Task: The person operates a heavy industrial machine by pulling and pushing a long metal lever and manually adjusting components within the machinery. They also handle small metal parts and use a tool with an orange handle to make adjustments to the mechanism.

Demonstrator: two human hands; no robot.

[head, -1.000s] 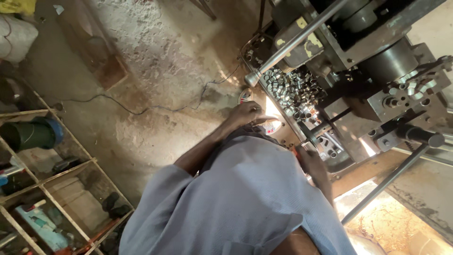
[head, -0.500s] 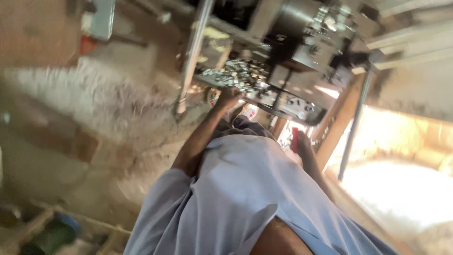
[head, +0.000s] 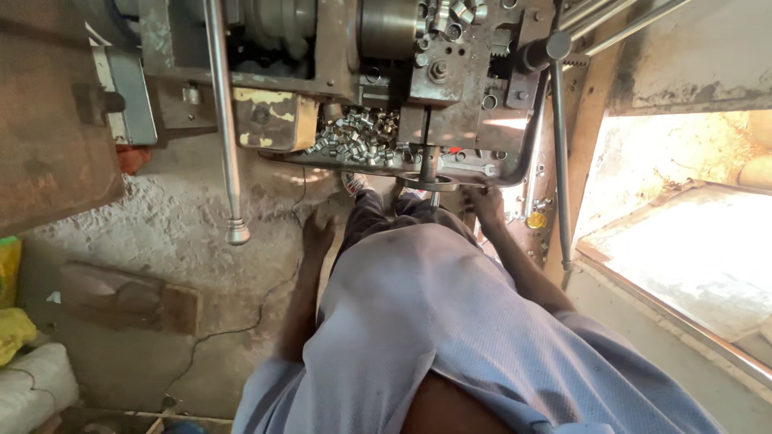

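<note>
While hanging loose beside the trouser leg, left hand [head: 319,233] empty, fingers slack and a little apart, clamped on nothing, held over the bare concrete floor [head: 161,233]. Right hand [head: 487,202] up at the lower edge of the machine [head: 450,88], just beside the small round handwheel [head: 429,181]; touching metal there or only close to it, cannot tell, and fingers too shadowed to say whether curled shut or spread.

Directly above and between both hands, a tray [head: 281,153] under the machine, heaped with small shiny metal rings [head: 354,137]. Higher still, the dark chuck [head: 390,28] and a block of bolts and slots. To the right of the right hand, a long grey lever [head: 560,153] running down from a black knob, with a yellow disc [head: 536,219] near its lower part. To the left, a long steel bar [head: 223,120] hanging down and ending in a rounded knob above the floor.

Nearer in, a pale blue shirt [head: 450,337] filling the lower middle, dark trousers and one shoe [head: 355,184] under the tray. Farther out: a thin black cable [head: 241,321] across the floor, a wooden block [head: 129,296] at left, a white sack [head: 36,390] in the bottom left corner, bright sunlit ground [head: 691,257] at right.
</note>
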